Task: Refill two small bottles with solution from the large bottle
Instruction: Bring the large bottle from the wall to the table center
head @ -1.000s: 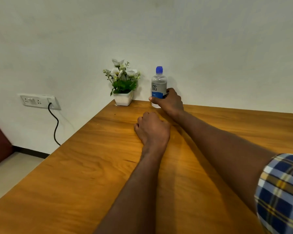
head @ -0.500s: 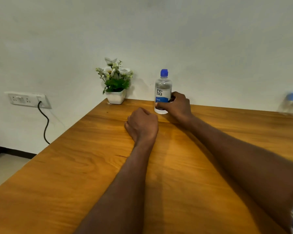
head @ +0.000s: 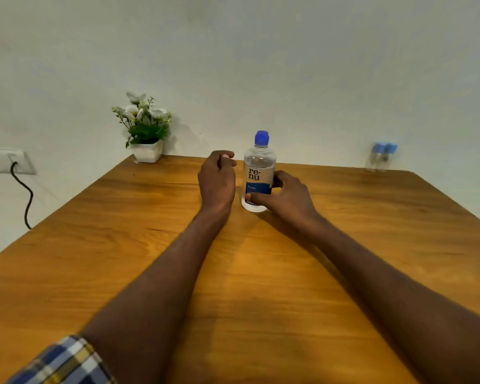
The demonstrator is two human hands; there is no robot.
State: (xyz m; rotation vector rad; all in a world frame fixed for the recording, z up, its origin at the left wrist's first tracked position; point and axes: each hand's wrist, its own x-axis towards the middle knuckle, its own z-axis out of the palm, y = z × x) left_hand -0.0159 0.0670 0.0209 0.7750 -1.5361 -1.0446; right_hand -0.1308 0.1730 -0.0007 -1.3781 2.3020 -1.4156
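- We've dragged the large bottle [head: 258, 173] away from the flower pot [head: 147, 153]; right hand [head: 286, 195] grips it.
- Left hand [head: 217, 179] loosely clenched, holding nothing, beside the bottle.
- Small bottles [head: 380, 157] remain far right, untouched.

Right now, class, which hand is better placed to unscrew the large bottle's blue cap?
Left. The left hand is free beside the renu solution bottle, just below its blue cap; the right hand grips the bottle's base, steadying it.

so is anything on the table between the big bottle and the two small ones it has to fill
Nothing visible. The large bottle, held by the right hand, stands mid-table; the small bottles stand at the far right by the wall, with only bare table between. The left hand is on the bottle's other side.
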